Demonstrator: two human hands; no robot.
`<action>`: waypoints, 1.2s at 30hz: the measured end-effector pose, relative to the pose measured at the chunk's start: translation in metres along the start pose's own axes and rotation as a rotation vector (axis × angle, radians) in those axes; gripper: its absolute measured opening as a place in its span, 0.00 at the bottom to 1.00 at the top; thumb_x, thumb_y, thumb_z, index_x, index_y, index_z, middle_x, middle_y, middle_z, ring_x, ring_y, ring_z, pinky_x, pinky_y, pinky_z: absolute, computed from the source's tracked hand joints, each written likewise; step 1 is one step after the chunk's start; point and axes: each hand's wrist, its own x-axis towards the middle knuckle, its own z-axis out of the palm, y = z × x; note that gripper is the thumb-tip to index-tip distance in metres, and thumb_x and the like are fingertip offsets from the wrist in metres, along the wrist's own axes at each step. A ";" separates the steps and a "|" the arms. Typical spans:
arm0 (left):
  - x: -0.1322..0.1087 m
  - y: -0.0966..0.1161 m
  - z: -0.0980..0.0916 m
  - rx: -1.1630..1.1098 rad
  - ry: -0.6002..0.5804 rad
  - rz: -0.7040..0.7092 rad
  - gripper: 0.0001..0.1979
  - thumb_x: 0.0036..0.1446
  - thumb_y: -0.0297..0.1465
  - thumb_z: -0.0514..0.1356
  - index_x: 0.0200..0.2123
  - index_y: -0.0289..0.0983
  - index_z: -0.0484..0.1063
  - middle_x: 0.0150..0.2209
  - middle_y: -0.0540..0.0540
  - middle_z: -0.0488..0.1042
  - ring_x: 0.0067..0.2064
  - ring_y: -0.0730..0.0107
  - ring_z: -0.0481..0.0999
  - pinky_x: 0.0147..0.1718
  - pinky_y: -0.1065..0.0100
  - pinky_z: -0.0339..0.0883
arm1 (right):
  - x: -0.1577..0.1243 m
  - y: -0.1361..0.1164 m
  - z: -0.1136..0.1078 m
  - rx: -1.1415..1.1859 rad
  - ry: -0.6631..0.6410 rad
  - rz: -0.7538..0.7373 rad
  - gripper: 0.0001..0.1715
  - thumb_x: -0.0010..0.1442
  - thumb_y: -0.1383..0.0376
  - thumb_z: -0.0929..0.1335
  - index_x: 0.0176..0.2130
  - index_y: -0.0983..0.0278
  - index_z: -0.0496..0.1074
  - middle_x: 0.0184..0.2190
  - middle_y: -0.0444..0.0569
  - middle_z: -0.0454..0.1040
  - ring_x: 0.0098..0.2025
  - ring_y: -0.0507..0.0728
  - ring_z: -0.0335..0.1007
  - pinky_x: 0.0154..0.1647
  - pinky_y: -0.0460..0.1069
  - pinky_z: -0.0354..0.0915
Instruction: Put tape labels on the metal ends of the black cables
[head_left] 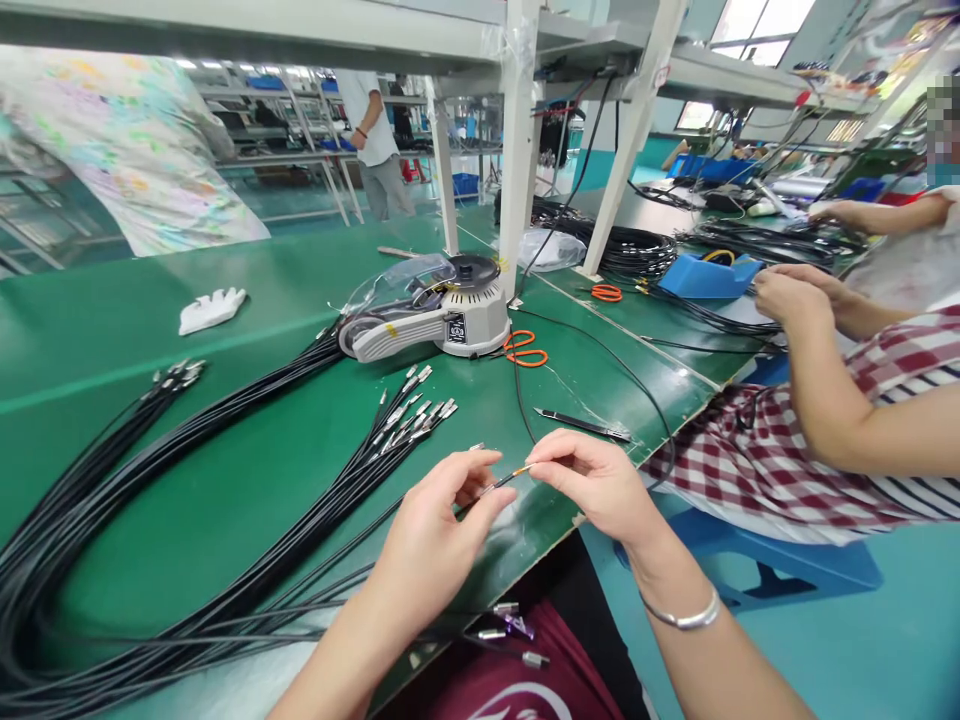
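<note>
Near the front edge of the green table, my left hand [439, 520] pinches a thin black cable [491, 487] just behind its end. The fingertips of my right hand [600, 488] are closed on the tip of that same cable, where a short yellowish section [520, 471] shows between the hands. What lies right under the right fingertips is too small to make out. To the left, a large bundle of black cables [225, 408] curves over the table, with silvery metal connectors [412, 418] on its ends. A few more connector ends [534, 660] hang over my lap.
Behind my hands stand a round tape dispenser [472, 322], orange-handled scissors [529, 352] and a slim cutter knife [581, 424]. A white glove [212, 311] lies farther left. White shelf posts [517, 150] rise from the table. On the right, a co-worker's hands [799, 295] are beside a blue holder [709, 275].
</note>
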 end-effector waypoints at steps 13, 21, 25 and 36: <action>0.003 0.005 0.007 -0.001 -0.094 -0.104 0.06 0.51 0.34 0.60 0.30 0.41 0.77 0.30 0.50 0.78 0.32 0.66 0.75 0.33 0.69 0.64 | -0.012 -0.002 0.007 -0.026 0.093 0.316 0.11 0.51 0.59 0.70 0.28 0.66 0.74 0.25 0.46 0.75 0.30 0.53 0.69 0.33 0.48 0.65; 0.009 0.013 0.017 -0.037 -0.079 -0.148 0.04 0.49 0.33 0.61 0.27 0.39 0.74 0.26 0.51 0.76 0.29 0.69 0.73 0.30 0.71 0.63 | -0.016 -0.007 0.003 0.029 0.125 0.351 0.10 0.50 0.60 0.71 0.26 0.66 0.74 0.22 0.43 0.73 0.27 0.52 0.66 0.32 0.48 0.62; 0.010 0.011 0.016 -0.054 -0.112 -0.154 0.05 0.49 0.33 0.61 0.26 0.39 0.74 0.27 0.50 0.77 0.30 0.68 0.73 0.31 0.70 0.62 | -0.016 -0.005 0.004 0.050 0.127 0.374 0.10 0.49 0.60 0.71 0.24 0.66 0.74 0.22 0.43 0.73 0.27 0.52 0.66 0.32 0.48 0.63; 0.017 0.008 0.016 -0.280 -0.201 -0.270 0.06 0.46 0.32 0.63 0.25 0.35 0.71 0.21 0.51 0.72 0.24 0.73 0.70 0.26 0.72 0.62 | -0.023 0.001 0.006 0.026 0.157 0.280 0.08 0.52 0.62 0.70 0.26 0.65 0.74 0.25 0.44 0.73 0.30 0.53 0.67 0.34 0.48 0.63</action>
